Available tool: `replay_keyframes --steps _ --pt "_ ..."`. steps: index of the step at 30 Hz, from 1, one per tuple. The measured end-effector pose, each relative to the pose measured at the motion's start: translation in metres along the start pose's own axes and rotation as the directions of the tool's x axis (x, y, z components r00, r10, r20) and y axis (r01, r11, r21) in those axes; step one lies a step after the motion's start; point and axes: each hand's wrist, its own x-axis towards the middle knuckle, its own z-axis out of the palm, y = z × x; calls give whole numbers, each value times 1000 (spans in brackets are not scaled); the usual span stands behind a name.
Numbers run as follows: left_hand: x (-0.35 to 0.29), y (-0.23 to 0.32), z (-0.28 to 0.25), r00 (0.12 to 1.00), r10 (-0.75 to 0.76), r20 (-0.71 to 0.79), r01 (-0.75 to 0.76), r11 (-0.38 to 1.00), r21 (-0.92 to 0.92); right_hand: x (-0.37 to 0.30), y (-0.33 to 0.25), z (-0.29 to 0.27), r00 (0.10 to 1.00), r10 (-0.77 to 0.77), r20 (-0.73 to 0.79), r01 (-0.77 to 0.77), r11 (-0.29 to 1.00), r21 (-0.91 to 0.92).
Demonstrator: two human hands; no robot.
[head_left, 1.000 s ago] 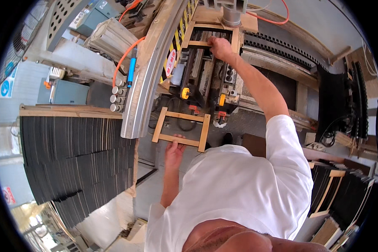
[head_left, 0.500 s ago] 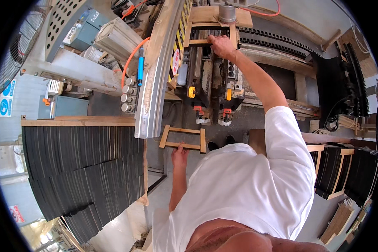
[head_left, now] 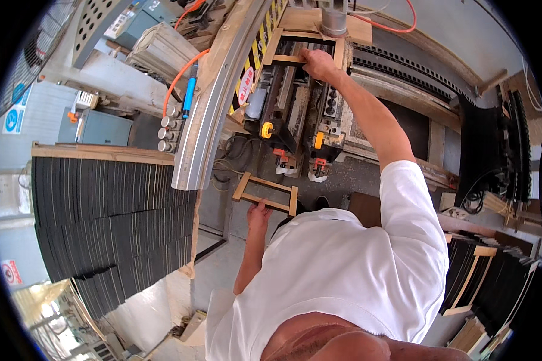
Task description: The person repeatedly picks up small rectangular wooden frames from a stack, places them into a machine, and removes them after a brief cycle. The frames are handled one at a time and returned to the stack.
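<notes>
My left hand [head_left: 259, 215] is closed on the near rail of a small rectangular wooden frame [head_left: 268, 202], held low beside my body. Its thumb side lies against the rail. Farther up, my right hand [head_left: 321, 65] reaches out to a second wooden frame [head_left: 289, 59], which lies on the machine under a grey metal cylinder [head_left: 333, 23]. The right fingers are curled over that frame's near rail, close to its right corner. Part of the grip is hidden by the back of the hand.
Machine rails with yellow knobs [head_left: 318, 140] and red-orange clamps [head_left: 280, 155] extend toward me. A long metal beam [head_left: 193, 150] runs along their left. Stacked dark panels [head_left: 114, 216] stand at left, more framed panels [head_left: 485, 283] at right. An orange hose [head_left: 174, 81] curves beside the beam.
The view has turned slightly, shifting the surroundings. My left hand still holds its frame low, and my right hand stays at the frame on the machine.
</notes>
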Motion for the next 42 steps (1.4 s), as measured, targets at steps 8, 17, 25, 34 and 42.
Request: replay_keyframes --steps 8,17,25,34,42 --pt "-3 -9 7 994 102 -44 -99 993 66 -1 -9 -2 999 -34 7 35 997 -63" --pt "-16 -11 2 801 568 -191 -429 766 480 1 9 1 996 -87 1 86 991 -99" --pt "-143 59 -33 632 739 -232 -598 656 460 -6 -14 -10 994 -112 -15 111 992 -61" --pt "-334 168 -121 251 819 -516 -877 418 238 -5 -8 -10 996 -88 15 88 994 -64" --pt "-465 287 -336 80 815 -574 -920 282 271 -32 -49 -26 954 -44 -296 38 999 -28"
